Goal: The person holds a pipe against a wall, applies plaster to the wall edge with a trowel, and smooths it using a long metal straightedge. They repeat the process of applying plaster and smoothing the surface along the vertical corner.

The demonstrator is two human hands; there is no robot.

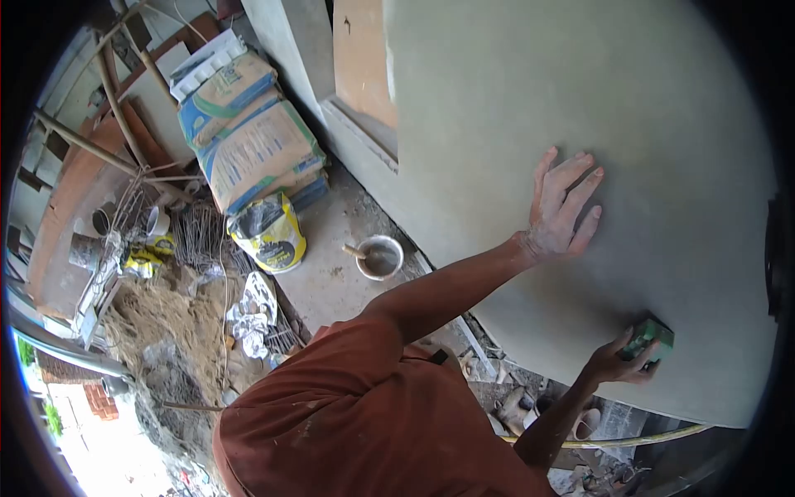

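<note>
My left hand [566, 207], dusty with pale powder, rests against the smooth grey-green wall [497, 99] with its fingers spread and nothing in them. Lower on the right, my right hand [633, 358] grips a green block [650, 341], perhaps a sponge, against the same wall. Fingers wrap round the near side of the block, and its dark upper edge faces the wall. Both arms reach out from a rust-red shirt.
Stacked cement bags [257, 153] stand at the upper left. Beside them are a yellow and black bucket [269, 236] and a bowl of grey mix [381, 258] with a handled tool. Sand [170, 327], wire and rubble lie around; a yellow hose [613, 441] runs below the wall.
</note>
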